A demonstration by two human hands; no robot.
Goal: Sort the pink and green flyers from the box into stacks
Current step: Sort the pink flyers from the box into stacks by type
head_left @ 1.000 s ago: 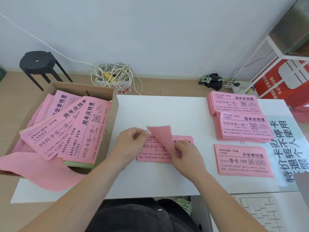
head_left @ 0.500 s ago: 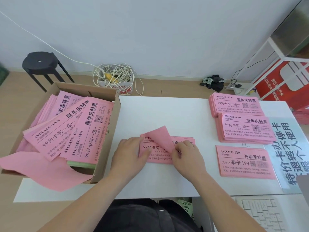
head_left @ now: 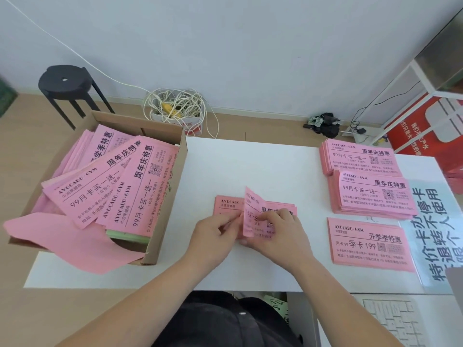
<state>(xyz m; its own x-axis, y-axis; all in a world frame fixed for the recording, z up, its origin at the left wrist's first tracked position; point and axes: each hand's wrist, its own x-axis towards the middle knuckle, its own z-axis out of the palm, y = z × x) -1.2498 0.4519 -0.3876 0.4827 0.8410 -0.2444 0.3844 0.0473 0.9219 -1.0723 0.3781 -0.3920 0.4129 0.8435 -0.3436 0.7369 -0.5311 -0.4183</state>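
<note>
At the middle of the table [head_left: 250, 166] both hands work one pink flyer [head_left: 253, 209] raised off a small pile [head_left: 226, 203]. The left hand [head_left: 215, 234] has thumb and curled fingers pinched on the flyer's near left edge. The right hand [head_left: 283, 230] is curled over it, pinching its lower right part and bearing on the pile beneath. The flyer stands bent, its left end raised.

What worries us first is a double: thin sheets cling, and from this angle we cannot tell whether one flyer or two are between the fingers. A second one riding along would land in the wrong stack unread. The bend is another risk; pinch harder or pull the hands apart and the paper creases or tears at the fold.

Sorting itself can slip too. The three stacks [head_left: 373, 194] at the right are all pink, told apart only by headline, so a quick glance could misplace this one. The box [head_left: 164, 221] at the left holds many more, with green ones [head_left: 127, 236] buried low at its front. A loose pink sheet [head_left: 62, 236] hangs over its near wall, ready to drop to the floor if the box is nudged
</note>
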